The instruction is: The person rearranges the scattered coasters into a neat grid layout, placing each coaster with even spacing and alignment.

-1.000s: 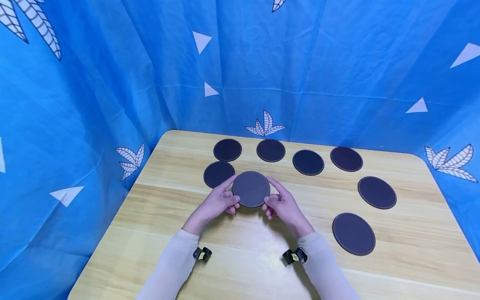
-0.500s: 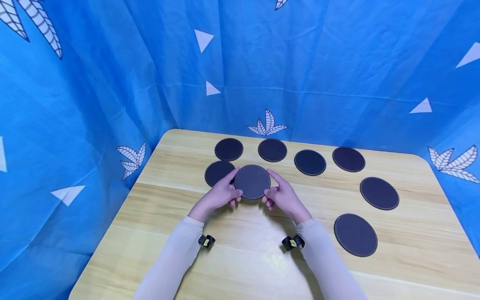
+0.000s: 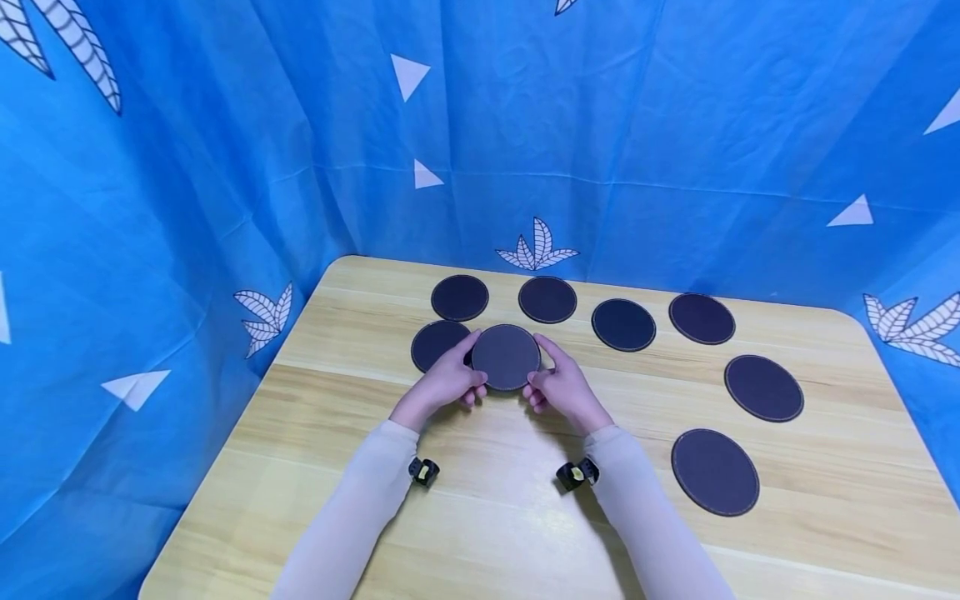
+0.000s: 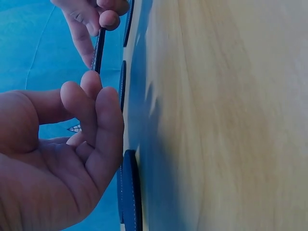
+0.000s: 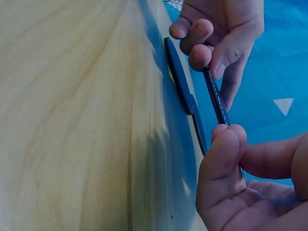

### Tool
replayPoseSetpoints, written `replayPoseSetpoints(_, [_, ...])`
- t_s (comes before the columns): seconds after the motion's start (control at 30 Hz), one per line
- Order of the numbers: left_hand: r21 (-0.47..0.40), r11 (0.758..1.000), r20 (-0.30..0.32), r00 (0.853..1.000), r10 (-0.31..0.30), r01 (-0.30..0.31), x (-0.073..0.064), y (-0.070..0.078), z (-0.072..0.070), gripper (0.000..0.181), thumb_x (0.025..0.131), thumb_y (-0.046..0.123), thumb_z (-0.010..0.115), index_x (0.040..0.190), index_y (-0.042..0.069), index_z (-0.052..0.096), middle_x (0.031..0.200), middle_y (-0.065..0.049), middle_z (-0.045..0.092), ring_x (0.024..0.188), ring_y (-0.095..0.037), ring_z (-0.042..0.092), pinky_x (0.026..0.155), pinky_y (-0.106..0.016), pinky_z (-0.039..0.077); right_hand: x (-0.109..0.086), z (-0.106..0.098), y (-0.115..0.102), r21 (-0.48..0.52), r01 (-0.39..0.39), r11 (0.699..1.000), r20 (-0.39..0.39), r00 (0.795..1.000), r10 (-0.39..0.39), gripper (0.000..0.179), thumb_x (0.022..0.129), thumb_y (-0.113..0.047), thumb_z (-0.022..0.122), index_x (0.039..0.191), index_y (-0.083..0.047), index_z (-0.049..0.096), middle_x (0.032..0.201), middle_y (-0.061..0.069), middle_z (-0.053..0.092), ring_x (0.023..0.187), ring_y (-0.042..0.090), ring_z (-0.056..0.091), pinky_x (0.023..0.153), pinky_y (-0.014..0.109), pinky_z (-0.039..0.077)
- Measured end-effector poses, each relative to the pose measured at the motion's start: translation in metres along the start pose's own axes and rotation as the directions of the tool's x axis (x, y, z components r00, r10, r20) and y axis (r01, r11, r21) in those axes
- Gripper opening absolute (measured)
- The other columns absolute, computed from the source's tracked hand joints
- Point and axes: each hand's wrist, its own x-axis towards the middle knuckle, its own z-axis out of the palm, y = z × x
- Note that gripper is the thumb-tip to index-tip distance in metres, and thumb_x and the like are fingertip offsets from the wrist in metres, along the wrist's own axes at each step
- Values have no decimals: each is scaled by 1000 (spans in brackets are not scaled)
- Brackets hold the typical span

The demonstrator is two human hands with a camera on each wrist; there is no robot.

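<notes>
Between both hands a round dark coaster [image 3: 506, 357] with a stitched rim is held above the table. My left hand [image 3: 444, 377] pinches its left edge, thumb on the near side and index finger reaching along the far rim. On the opposite edge my right hand [image 3: 564, 383] pinches it the same way. Seen edge-on in the left wrist view, the coaster [image 4: 98, 50] shows as a thin stitched strip, raised off the wood. Another coaster [image 3: 437, 344] lies just left, partly hidden behind the left fingers.
More dark coasters lie flat on the wooden table [image 3: 480, 500]: a back-left coaster [image 3: 460, 297], a back-middle coaster [image 3: 547, 299], and several curving right to a near-right coaster [image 3: 716, 472]. A blue patterned curtain [image 3: 525, 125] hangs behind the table and along its left side.
Both hands have moved the held coaster away from me, toward the back row, still gripping its two sides. The other coasters keep their places on the table.
</notes>
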Motion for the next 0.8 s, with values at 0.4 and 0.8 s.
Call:
replayPoseSetpoints(0.4, [15, 999, -22, 999, -28, 29, 9, 1, 2, 83, 96, -4, 56, 164, 21, 16, 68, -15, 65, 47, -14, 54, 50, -31, 55, 10, 3, 0, 17, -55, 998, -17, 998, 56, 76, 99, 6, 49, 163, -23, 21, 77, 24, 67, 53, 19, 61, 52, 32, 55])
replayPoseSetpoints(0.8, [10, 999, -24, 998, -53, 54, 19, -3, 2, 83, 95, -4, 57, 164, 19, 17, 67, -15, 66, 47, -13, 55, 49, -30, 54, 18, 4, 1, 47, -103, 994, -36, 994, 105, 74, 100, 4, 49, 163, -24, 21, 72, 20, 64, 51, 19, 59, 50, 33, 55])
